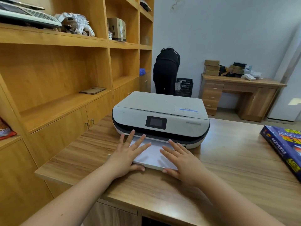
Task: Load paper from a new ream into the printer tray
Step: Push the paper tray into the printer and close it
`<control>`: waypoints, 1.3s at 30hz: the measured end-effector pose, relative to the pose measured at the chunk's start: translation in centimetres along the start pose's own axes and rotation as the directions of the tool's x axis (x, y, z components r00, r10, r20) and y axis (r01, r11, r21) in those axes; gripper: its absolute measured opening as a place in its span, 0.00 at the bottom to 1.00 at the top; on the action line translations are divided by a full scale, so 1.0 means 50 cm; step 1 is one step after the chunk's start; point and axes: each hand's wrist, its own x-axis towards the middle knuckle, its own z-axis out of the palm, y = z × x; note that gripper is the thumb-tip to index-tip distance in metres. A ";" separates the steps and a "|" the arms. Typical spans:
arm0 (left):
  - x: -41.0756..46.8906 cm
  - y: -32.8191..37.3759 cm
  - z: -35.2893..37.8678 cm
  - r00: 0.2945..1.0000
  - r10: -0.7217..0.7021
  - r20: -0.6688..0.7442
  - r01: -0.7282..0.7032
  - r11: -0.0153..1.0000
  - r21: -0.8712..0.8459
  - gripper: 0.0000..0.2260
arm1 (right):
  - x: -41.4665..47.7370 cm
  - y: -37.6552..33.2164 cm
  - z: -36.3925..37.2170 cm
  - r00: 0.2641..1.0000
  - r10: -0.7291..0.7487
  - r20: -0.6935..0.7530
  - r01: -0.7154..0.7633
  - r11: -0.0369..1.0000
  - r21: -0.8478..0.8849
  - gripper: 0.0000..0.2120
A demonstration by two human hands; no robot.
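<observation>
A grey-white printer (160, 115) with a small dark screen sits on the wooden desk (228, 160). A stack of white paper (154, 154) lies flat at its front slot, its far end under the printer's lip. My left hand (128, 152) rests flat on the stack's left side, fingers spread, thumb against the near edge. My right hand (180, 159) lies flat on the right side, thumb at the near corner. The blue ream wrapper (285, 144) lies at the desk's right edge.
Wooden shelving and cabinets (65, 79) run along the left wall. A person in black (166, 70) bends over beside a black crate (184, 86) at the back. A second desk (241, 93) with boxes stands at the far right.
</observation>
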 end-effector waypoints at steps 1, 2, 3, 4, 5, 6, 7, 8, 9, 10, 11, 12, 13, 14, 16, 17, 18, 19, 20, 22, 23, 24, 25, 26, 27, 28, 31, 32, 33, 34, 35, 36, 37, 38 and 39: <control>0.008 -0.002 0.002 1.000 0.003 -0.013 -0.003 1.000 -0.016 0.41 | 0.004 0.006 0.004 1.000 -0.008 -0.007 0.008 1.000 -0.004 0.36; 0.015 -0.003 0.005 0.999 0.002 -0.047 -0.003 1.000 -0.023 0.42 | 0.007 0.013 0.006 1.000 -0.015 -0.009 0.015 1.000 0.002 0.37; 0.021 -0.004 0.006 0.999 -0.004 -0.042 0.002 1.000 -0.028 0.42 | 0.010 0.019 0.008 1.000 -0.018 -0.010 0.018 1.000 0.017 0.37; 0.025 -0.003 0.003 1.000 -0.007 -0.023 0.006 1.000 -0.024 0.41 | 0.013 0.025 0.008 1.000 -0.014 0.003 0.014 1.000 0.027 0.37; 0.030 -0.002 -0.001 1.000 -0.010 -0.011 0.010 1.000 -0.013 0.39 | 0.017 0.030 0.008 1.000 -0.006 0.006 0.006 1.000 0.020 0.37; 0.035 -0.002 -0.004 1.000 -0.016 -0.006 0.016 1.000 -0.005 0.38 | 0.021 0.035 0.010 1.000 0.003 -0.006 -0.003 1.000 0.001 0.37; 0.039 -0.001 -0.005 1.000 -0.024 -0.006 0.024 1.000 0.000 0.37 | 0.024 0.038 0.011 1.000 0.020 0.007 -0.020 1.000 -0.011 0.36; 0.044 -0.002 -0.007 0.999 -0.034 -0.004 0.034 0.999 0.010 0.37 | 0.027 0.042 0.013 0.999 0.035 0.012 -0.035 0.999 -0.025 0.36; 0.048 -0.002 -0.008 0.999 -0.047 -0.005 0.047 0.999 0.024 0.37 | 0.030 0.049 0.017 0.999 0.043 0.001 -0.043 0.998 -0.034 0.36; 0.053 -0.003 -0.006 0.998 -0.061 -0.007 0.061 0.997 0.037 0.37 | 0.033 0.055 0.021 0.999 0.043 -0.012 -0.044 0.998 -0.040 0.37; 0.059 -0.005 -0.003 0.997 -0.074 -0.013 0.075 0.996 0.044 0.38 | 0.037 0.060 0.022 0.999 0.047 -0.019 -0.048 0.998 -0.043 0.37; 0.067 -0.006 -0.003 0.996 -0.086 -0.026 0.087 0.995 0.044 0.38 | 0.040 0.063 0.022 0.998 0.057 -0.024 -0.058 0.997 -0.047 0.37; 0.073 -0.008 0.002 0.995 -0.094 -0.041 0.095 0.994 0.044 0.38 | 0.044 0.068 0.023 0.997 0.067 -0.029 -0.069 0.996 -0.055 0.37; 0.080 -0.010 0.004 0.994 -0.098 -0.046 0.100 0.994 0.046 0.39 | 0.048 0.073 0.024 0.997 0.075 -0.034 -0.077 0.995 -0.061 0.37; 0.094 -0.012 0.007 0.993 -0.108 -0.039 0.110 0.992 0.056 0.39 | 0.055 0.082 0.029 0.996 0.086 -0.032 -0.088 0.993 -0.073 0.37; 0.101 -0.013 0.007 0.993 -0.113 -0.038 0.115 0.992 0.059 0.39 | 0.059 0.088 0.032 0.995 0.094 -0.033 -0.096 0.992 -0.080 0.38; 0.108 -0.014 0.004 0.992 -0.121 -0.025 0.123 0.990 0.065 0.40 | 0.063 0.095 0.035 0.994 0.107 -0.035 -0.110 0.990 -0.084 0.38; 0.115 -0.015 0.000 0.991 -0.131 -0.009 0.131 0.989 0.070 0.40 | 0.066 0.101 0.037 0.992 0.123 -0.039 -0.126 0.988 -0.090 0.39; 0.122 -0.017 0.000 0.990 -0.140 0.004 0.140 0.988 0.073 0.40 | 0.070 0.107 0.040 0.990 0.136 -0.043 -0.139 0.986 -0.095 0.40; 0.136 -0.020 -0.005 0.987 -0.159 0.025 0.157 0.985 0.072 0.41 | 0.077 0.118 0.045 0.988 0.144 -0.057 -0.149 0.983 -0.104 0.41; 0.142 -0.022 -0.004 0.986 -0.165 0.032 0.163 0.984 0.075 0.41 | 0.081 0.123 0.046 0.988 0.145 -0.058 -0.150 0.982 -0.110 0.40; 0.148 -0.024 -0.004 0.985 -0.170 0.034 0.167 0.983 0.074 0.41 | 0.085 0.127 0.046 0.988 0.144 -0.061 -0.151 0.981 -0.122 0.40; 0.154 -0.026 -0.004 0.984 -0.175 0.034 0.172 0.983 0.068 0.42 | 0.090 0.132 0.046 0.988 0.142 -0.065 -0.150 0.979 -0.135 0.40; 0.161 -0.028 -0.005 0.983 -0.180 0.035 0.177 0.982 0.063 0.42 | 0.094 0.136 0.045 0.988 0.138 -0.067 -0.147 0.978 -0.146 0.41; 0.167 -0.031 -0.007 0.982 -0.186 0.035 0.184 0.981 0.058 0.44 | 0.100 0.142 0.044 0.989 0.131 -0.068 -0.140 0.978 -0.156 0.41; 0.175 -0.033 -0.010 0.980 -0.194 0.035 0.192 0.980 0.054 0.45 | 0.106 0.148 0.042 0.990 0.120 -0.070 -0.131 0.977 -0.169 0.42; 0.196 -0.039 -0.021 0.975 -0.220 0.045 0.217 0.974 0.060 0.49 | 0.122 0.167 0.035 0.992 0.093 -0.080 -0.109 0.970 -0.217 0.44; 0.201 -0.042 -0.022 0.974 -0.222 0.047 0.220 0.974 0.059 0.50 | 0.126 0.173 0.033 0.993 0.087 -0.083 -0.105 0.968 -0.230 0.44; 0.205 -0.045 -0.022 0.974 -0.221 0.045 0.218 0.974 0.055 0.51 | 0.128 0.178 0.032 0.993 0.081 -0.087 -0.100 0.967 -0.236 0.44; 0.207 -0.047 -0.020 0.975 -0.217 0.040 0.215 0.975 0.050 0.51 | 0.130 0.182 0.032 0.993 0.076 -0.091 -0.096 0.967 -0.236 0.44; 0.208 -0.048 -0.017 0.976 -0.214 0.036 0.213 0.976 0.042 0.50 | 0.130 0.184 0.034 0.993 0.075 -0.093 -0.095 0.967 -0.236 0.44; 0.209 -0.049 -0.013 0.977 -0.212 0.032 0.211 0.977 0.033 0.50 | 0.131 0.185 0.037 0.992 0.077 -0.097 -0.098 0.966 -0.239 0.43; 0.210 -0.050 -0.009 0.977 -0.211 0.027 0.211 0.977 0.024 0.50 | 0.131 0.185 0.040 0.991 0.081 -0.104 -0.104 0.964 -0.244 0.43; 0.211 -0.050 -0.005 0.977 -0.211 0.019 0.210 0.977 0.016 0.50 | 0.131 0.184 0.043 0.990 0.083 -0.113 -0.109 0.962 -0.251 0.43; 0.212 -0.050 -0.003 0.978 -0.210 0.014 0.210 0.978 0.010 0.50 | 0.133 0.183 0.046 0.989 0.083 -0.121 -0.112 0.960 -0.257 0.43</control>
